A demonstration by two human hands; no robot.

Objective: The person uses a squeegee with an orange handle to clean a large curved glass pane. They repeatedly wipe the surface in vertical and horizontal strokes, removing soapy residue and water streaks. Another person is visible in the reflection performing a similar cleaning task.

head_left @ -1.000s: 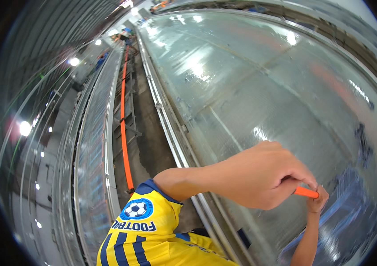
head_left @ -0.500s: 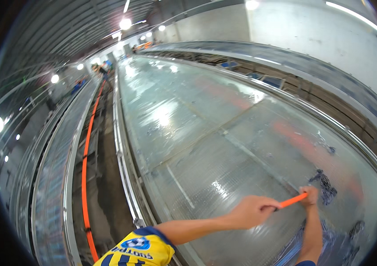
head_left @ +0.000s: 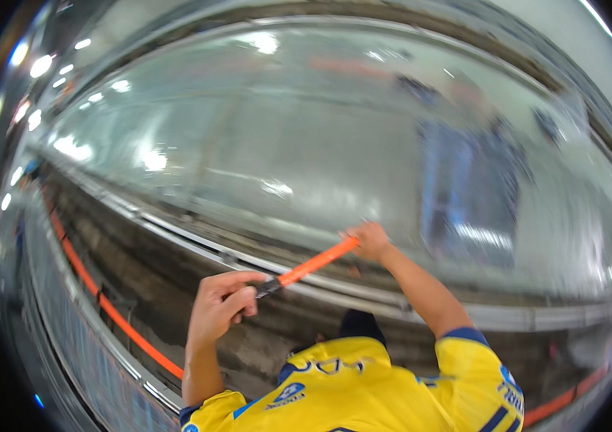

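Both my hands hold a thin orange stick (head_left: 315, 263) with a dark end piece, stretched between them in front of my yellow shirt. My left hand (head_left: 221, 308) pinches the dark end at the lower left. At the upper right, my right hand (head_left: 368, 240) grips the orange tip. The stick slants up to the right, just over a metal rail (head_left: 198, 248) at the edge of a large glossy grey surface (head_left: 306, 144). The picture is motion-blurred.
A long orange pipe (head_left: 104, 306) runs along a dark trench (head_left: 140, 288) on the left. A grey railing (head_left: 68, 345) lies further left. Ceiling lights (head_left: 39, 66) shine at the upper left. A dark blurred patch (head_left: 464, 194) sits on the grey surface.
The view has swung round sharply. My hands have gone from the lower right to the middle of the picture, and the orange stick now spans a wider gap between them.
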